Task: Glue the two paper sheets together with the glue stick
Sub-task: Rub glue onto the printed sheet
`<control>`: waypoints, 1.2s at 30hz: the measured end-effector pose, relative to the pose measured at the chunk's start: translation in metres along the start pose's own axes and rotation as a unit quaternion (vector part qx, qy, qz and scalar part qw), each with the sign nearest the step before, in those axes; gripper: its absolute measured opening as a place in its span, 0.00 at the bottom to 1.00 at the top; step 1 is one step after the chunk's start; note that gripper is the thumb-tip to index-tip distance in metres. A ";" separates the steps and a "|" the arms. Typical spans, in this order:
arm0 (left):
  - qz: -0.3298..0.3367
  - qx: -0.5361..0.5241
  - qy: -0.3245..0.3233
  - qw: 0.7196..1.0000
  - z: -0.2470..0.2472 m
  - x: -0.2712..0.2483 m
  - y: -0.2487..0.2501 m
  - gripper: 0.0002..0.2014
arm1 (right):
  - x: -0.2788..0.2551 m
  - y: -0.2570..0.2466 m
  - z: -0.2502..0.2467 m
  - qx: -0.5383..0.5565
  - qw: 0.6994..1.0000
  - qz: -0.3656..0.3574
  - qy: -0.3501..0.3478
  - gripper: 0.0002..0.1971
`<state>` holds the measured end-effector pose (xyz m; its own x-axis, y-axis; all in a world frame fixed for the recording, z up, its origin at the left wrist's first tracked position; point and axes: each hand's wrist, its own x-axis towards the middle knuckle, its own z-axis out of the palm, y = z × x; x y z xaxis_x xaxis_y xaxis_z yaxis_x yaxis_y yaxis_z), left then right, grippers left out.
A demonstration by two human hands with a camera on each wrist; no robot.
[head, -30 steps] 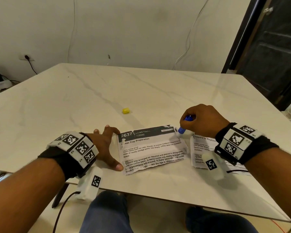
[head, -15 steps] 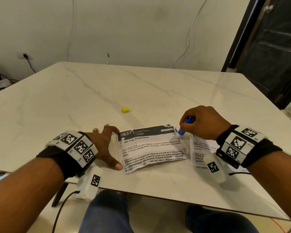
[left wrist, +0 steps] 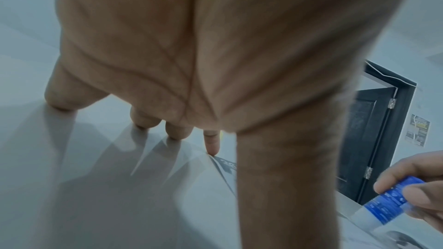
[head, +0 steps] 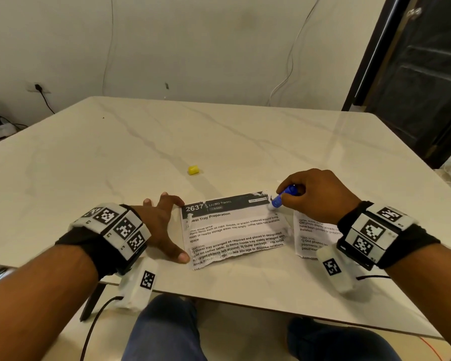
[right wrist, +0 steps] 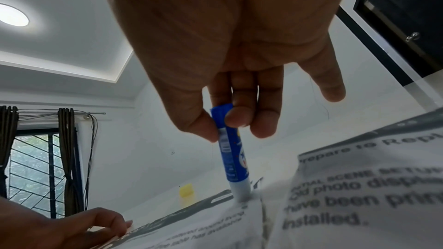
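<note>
A printed paper sheet (head: 235, 230) with a dark header lies near the table's front edge. My right hand (head: 315, 194) grips a blue glue stick (head: 284, 195), whose white tip presses on the sheet's top right corner (right wrist: 241, 194). The stick (right wrist: 231, 149) is pinched between thumb and fingers and tilts down to the left. A second printed sheet (head: 314, 233) lies just to the right, partly under my right wrist. My left hand (head: 164, 225) rests spread on the table with thumb and fingertips (left wrist: 212, 147) at the first sheet's left edge.
A small yellow cap (head: 193, 169) lies on the marble table (head: 115, 165) beyond the sheets. A dark door (head: 427, 74) stands at the right. A wall socket and cable (head: 38, 87) are at the back left. My knees show below the table's front edge.
My right hand has shifted the glue stick slightly along the sheet's top right corner. The left hand has stayed at the left edge.
</note>
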<state>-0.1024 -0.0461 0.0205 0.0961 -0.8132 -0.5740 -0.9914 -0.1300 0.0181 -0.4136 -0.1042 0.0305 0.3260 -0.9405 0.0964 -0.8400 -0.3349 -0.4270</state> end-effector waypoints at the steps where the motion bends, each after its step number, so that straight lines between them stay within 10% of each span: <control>1: -0.001 0.001 0.001 1.000 0.000 0.000 0.000 0.63 | -0.002 0.001 -0.001 -0.003 1.000 0.000 -0.003 0.06; 17: 0.007 -0.022 -0.040 0.999 -0.027 -0.004 -0.003 0.68 | -0.009 0.004 0.003 0.053 0.998 0.021 0.008 0.05; 23: 0.110 -0.068 0.179 0.975 -0.060 -0.013 0.039 0.36 | -0.009 0.008 0.004 0.054 0.998 0.020 0.006 0.06; 28: 0.216 0.101 0.113 0.965 -0.040 0.012 0.114 0.29 | -0.006 0.010 -0.001 0.064 0.997 0.051 0.004 0.08; 36: 0.163 0.215 0.110 0.956 -0.026 0.028 0.134 0.20 | 0.001 0.009 0.001 0.061 0.998 0.021 0.020 0.11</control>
<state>-0.2298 -0.1008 0.0287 -0.2556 -0.8759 -0.4092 -0.9118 0.3591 -0.1990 -0.4205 -0.1085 0.0260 0.2711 -0.9562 0.1106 -0.7924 -0.2870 -0.5383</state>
